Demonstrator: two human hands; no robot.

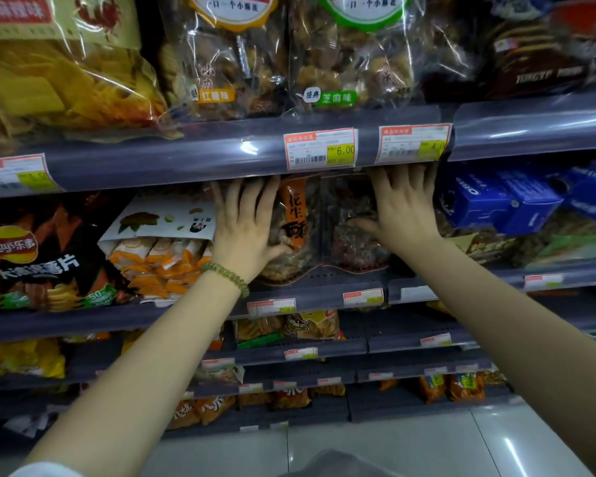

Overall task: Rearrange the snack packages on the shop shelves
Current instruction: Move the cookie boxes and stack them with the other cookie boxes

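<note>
Grey shop shelves point(200, 156) filled the whole view, tier on tier, every one stocked with snack bags. Up top sat a big yellow chip bag point(62, 74) and two clear bags of twisted dough snacks point(351, 56), price tags point(320, 148) clipped on the rail below them. On the middle shelf, far left, leaned a dark Lay's crisps bag point(38, 249), and just beside it a white-topped pack of orange sachets point(162, 249); over on the right, blue Oreo boxes point(489, 201) were stacked. Dead centre on that middle shelf stood the two clear snack packages, side by side and touching: the orange-labelled package point(295, 218) and the darker package point(355, 228). The left hand point(245, 225), a green bead bracelet point(226, 275) at its wrist, lay flat and spread on the orange-labelled package, fingers open, thumb pressed to its front. The right hand point(405, 210) was splayed open too, palm against the darker package's right edge, fingertips up under the shelf rail.
</note>
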